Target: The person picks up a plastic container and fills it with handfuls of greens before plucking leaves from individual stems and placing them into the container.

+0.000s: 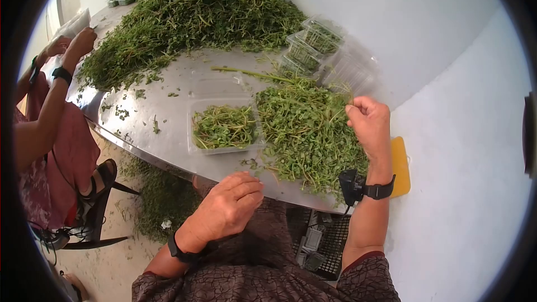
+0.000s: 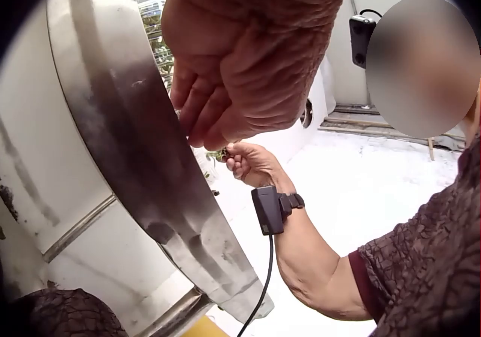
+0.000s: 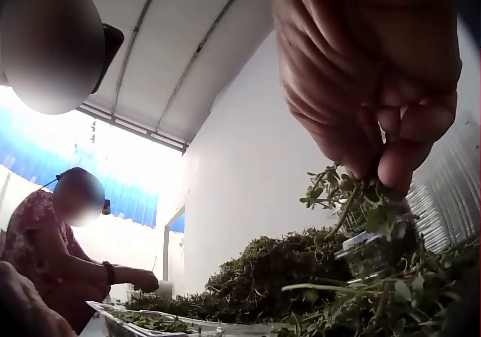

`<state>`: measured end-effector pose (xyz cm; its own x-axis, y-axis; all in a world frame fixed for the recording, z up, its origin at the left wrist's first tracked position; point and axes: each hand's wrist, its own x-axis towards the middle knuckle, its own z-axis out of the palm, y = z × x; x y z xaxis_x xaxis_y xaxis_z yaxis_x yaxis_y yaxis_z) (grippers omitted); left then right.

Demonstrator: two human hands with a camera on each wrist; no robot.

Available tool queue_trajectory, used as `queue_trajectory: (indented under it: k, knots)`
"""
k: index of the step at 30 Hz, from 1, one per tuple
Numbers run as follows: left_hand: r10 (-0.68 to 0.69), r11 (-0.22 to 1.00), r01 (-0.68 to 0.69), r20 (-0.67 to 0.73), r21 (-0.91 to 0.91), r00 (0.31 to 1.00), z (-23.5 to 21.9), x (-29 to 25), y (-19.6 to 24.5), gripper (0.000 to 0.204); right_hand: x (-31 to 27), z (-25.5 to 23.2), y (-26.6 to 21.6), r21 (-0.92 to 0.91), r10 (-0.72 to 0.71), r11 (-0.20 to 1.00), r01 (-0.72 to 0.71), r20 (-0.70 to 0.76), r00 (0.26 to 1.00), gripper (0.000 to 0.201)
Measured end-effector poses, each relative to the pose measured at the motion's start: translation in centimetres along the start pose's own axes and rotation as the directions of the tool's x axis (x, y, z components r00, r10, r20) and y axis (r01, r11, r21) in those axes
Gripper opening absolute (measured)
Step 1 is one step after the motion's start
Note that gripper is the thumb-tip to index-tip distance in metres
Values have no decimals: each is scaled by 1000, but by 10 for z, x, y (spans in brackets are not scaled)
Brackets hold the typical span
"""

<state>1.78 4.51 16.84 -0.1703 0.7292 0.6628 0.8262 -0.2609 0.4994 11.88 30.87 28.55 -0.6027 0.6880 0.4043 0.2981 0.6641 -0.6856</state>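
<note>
My right hand pinches a leafy green sprig between thumb and fingers, at the right side of a small pile of greens. Left of that pile is a clear plastic box with its lid folded back. Cut greens lie inside the box. My left hand hovers by the table's front edge, below the box, its fingers loosely bent and nothing visible in them. The left wrist view shows its palm beside the metal table edge.
A large heap of greens covers the table's far side. Filled boxes and nested clear plastic containers stand along the wall. At right is a yellow board; beneath the table, a black crate. Another person sits at left.
</note>
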Motion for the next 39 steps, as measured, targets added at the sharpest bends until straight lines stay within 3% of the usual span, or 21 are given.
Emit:
queue_trajectory:
  k: [4,9,11,12,14,15,18,19,21,22,23,25,27,29,30,34,36,37,39]
  knots:
    - [-22,999,21,-14,-36,1000,2,-1,0,21,-11,-9,-12,228,102,968,-101,8,995,12]
    - [-95,978,86,-37,-189,995,-1,6,6,19,-28,-3,-17,262,106,954,-143,149,983,12]
    - [-305,879,277,-11,-388,952,-4,12,15,25,-38,3,-19,307,103,938,-161,196,975,13]
    - [-310,879,283,-9,-383,951,-6,16,18,25,-43,6,-22,323,100,931,-168,214,972,12]
    - [-447,729,439,121,-525,886,-8,24,22,36,-53,13,-31,370,101,910,-188,242,965,11]
    - [-458,727,448,120,-520,881,-4,27,22,36,-58,16,-35,375,101,907,-193,252,962,11]
    - [-466,418,330,112,-846,878,6,31,20,51,-77,29,-47,424,78,889,-173,232,970,8]
    - [-477,421,334,107,-844,872,5,34,21,51,-84,35,-48,428,75,886,-177,244,967,8]
    - [-524,353,322,99,-879,846,3,38,24,50,-100,50,-47,414,-8,906,-84,218,976,6]
    - [-531,351,314,89,-882,843,0,39,27,49,-106,60,-44,391,-115,919,46,156,981,6]
    - [-540,354,318,85,-879,837,0,38,27,49,-111,65,-46,398,-117,916,42,165,979,6]
    - [-514,341,344,133,-875,848,0,35,27,48,-119,72,-53,246,-302,928,281,53,952,7]
    - [-546,374,331,83,-867,834,1,32,27,41,-125,75,-59,270,-298,924,270,70,952,8]
    - [-603,347,428,151,-835,784,-2,29,27,33,-129,75,-58,134,-398,916,379,169,902,10]
    - [-621,365,398,98,-841,777,-1,27,27,28,-131,74,-59,110,-400,917,385,229,887,14]
    - [-612,412,410,86,-814,786,-5,17,22,26,-135,64,-60,64,-469,883,465,156,869,28]
    - [-673,425,497,103,-757,732,-11,16,28,20,-135,54,-62,14,-524,849,528,137,840,34]
    - [-673,427,498,103,-754,733,-11,13,27,20,-136,49,-66,-41,-575,812,583,117,810,41]
    - [-585,549,506,128,-665,801,-8,5,24,16,-135,47,-72,14,-620,781,624,139,773,45]
